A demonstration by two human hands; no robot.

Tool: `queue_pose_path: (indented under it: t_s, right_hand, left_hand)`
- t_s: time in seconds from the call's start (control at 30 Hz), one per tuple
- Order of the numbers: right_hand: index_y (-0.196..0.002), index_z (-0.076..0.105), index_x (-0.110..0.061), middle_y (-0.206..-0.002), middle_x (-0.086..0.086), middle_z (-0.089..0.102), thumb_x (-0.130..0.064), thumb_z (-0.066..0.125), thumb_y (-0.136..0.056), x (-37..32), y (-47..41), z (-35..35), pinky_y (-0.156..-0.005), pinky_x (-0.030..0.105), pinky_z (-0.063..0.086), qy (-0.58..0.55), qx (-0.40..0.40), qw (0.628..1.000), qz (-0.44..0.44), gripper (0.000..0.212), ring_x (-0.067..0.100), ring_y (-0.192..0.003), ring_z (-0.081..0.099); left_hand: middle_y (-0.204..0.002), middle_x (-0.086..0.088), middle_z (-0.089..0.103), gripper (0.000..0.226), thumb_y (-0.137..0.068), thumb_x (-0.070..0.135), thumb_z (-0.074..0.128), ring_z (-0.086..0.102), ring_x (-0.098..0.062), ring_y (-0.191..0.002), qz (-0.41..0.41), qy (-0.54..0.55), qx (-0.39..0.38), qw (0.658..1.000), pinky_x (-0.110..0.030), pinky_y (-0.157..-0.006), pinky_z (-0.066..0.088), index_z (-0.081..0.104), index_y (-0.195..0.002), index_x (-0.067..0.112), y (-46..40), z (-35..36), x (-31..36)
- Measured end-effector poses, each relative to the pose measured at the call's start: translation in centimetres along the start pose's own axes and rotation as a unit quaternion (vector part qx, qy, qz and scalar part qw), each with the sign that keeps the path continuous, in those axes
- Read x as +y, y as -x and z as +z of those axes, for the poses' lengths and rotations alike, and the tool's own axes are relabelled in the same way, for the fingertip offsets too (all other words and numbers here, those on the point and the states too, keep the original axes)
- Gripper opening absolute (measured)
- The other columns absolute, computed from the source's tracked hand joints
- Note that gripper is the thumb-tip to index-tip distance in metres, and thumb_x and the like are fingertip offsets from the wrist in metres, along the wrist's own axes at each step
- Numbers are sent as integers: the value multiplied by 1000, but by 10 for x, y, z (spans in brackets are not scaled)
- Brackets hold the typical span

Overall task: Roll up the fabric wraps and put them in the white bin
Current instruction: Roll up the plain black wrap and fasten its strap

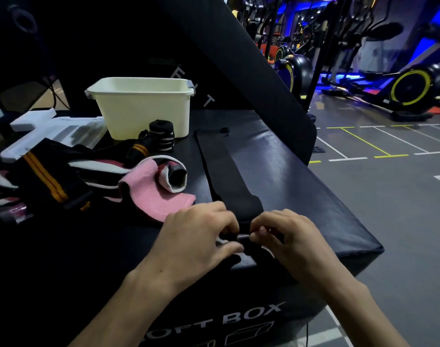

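Observation:
A long black fabric wrap (222, 169) lies flat on the black soft box (301, 186), running from near the white bin (144, 108) toward me. My left hand (196, 239) and my right hand (286, 236) both pinch its near end, where a small tight roll sits between the fingertips. A pink wrap (149, 189) with a black-and-white rolled end lies just left of my left hand. A rolled black wrap with white stripes (161, 136) stands in front of the bin. A black wrap with orange stripes (46, 176) lies in the pile at the left.
White foam pieces (39, 128) lie at the back left beside the bin. A large black padded panel (239, 58) leans behind the box. The box's right edge drops to a grey gym floor with exercise bikes (409, 88) beyond.

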State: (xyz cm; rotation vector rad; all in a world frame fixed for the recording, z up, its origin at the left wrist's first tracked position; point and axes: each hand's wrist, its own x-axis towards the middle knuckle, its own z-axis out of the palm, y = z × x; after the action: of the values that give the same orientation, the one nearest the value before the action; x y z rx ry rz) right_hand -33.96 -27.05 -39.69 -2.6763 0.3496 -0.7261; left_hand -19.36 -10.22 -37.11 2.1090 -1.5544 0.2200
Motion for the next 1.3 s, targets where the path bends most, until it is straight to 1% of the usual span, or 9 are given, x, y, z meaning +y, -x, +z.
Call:
queue_pose_path:
  t_s: [0.13,0.27,0.47,0.67,0.8,0.93,1.03,1.13,1.3]
  right_hand:
    - [-93,64,-37,-78,-21,53,-46,65,-92,1,0,1,-67,31,41,8,5,1000,4,9,4,-77,50]
    - [-89,73,-32,-91,-18,53,-43,65,-91,-1,3,7,-66,34,49,24,74,996,-37,14,11,-79,56]
    - [-113,72,-32,-104,-18,62,-55,66,-81,3,6,7,-77,36,51,25,67,996,-61,40,10,-91,59]
    - [-103,69,-35,-98,-18,61,-48,59,-90,0,-2,11,-76,40,48,37,59,996,-58,21,10,-89,57]
    - [-102,68,-39,-94,-22,62,-56,54,-91,2,-1,4,-76,37,46,34,7,998,-52,25,9,-87,51]
    - [-102,68,-39,-89,-20,59,-59,50,-91,2,-7,4,-74,39,46,18,-10,999,-42,28,11,-87,48]
    - [-100,70,-37,-91,-20,56,-55,52,-93,3,-9,6,-73,40,48,-1,3,999,-41,27,12,-88,48]
    - [-99,71,-36,-93,-20,54,-52,55,-92,3,-7,10,-73,39,50,-5,26,999,-46,23,12,-88,51]
    - [-112,65,-37,-94,-21,60,-50,61,-87,-1,-5,9,-75,36,51,25,70,996,-56,29,9,-87,54]
  left_hand:
    - [-86,18,60,27,-77,63,63,49,-3,-78,32,-38,-2,999,-28,-52,41,65,-85,37,-3,7,-3]
    - [-88,19,63,30,-84,65,57,50,-3,-80,1,6,-8,1000,-37,-65,51,67,-90,37,-5,11,-9]
    - [-85,27,70,15,-85,54,74,62,2,-79,-74,147,-39,986,-33,-82,51,74,-87,38,-12,12,-18]
    - [-71,18,72,16,-88,45,77,68,-9,-68,-118,238,-82,960,-39,-71,56,74,-77,33,-18,15,-22]
    - [-64,21,67,21,-91,45,73,59,4,-58,-120,221,-118,961,-16,-58,41,72,-77,29,-15,12,-19]
    - [-79,15,68,12,-87,44,77,63,-1,-73,-86,197,-56,975,-18,-65,46,71,-87,33,-12,9,-17]
    - [-95,18,62,24,-81,56,75,62,-1,-91,-35,150,-50,987,-25,-77,50,71,-97,38,-8,6,-14]
    - [-98,21,61,29,-80,62,64,60,1,-92,-38,111,-39,992,-34,-78,53,69,-99,40,-8,6,-14]
    - [-94,22,64,20,-85,55,72,58,1,-88,-76,115,-44,989,-36,-79,52,70,-98,40,-11,8,-13]
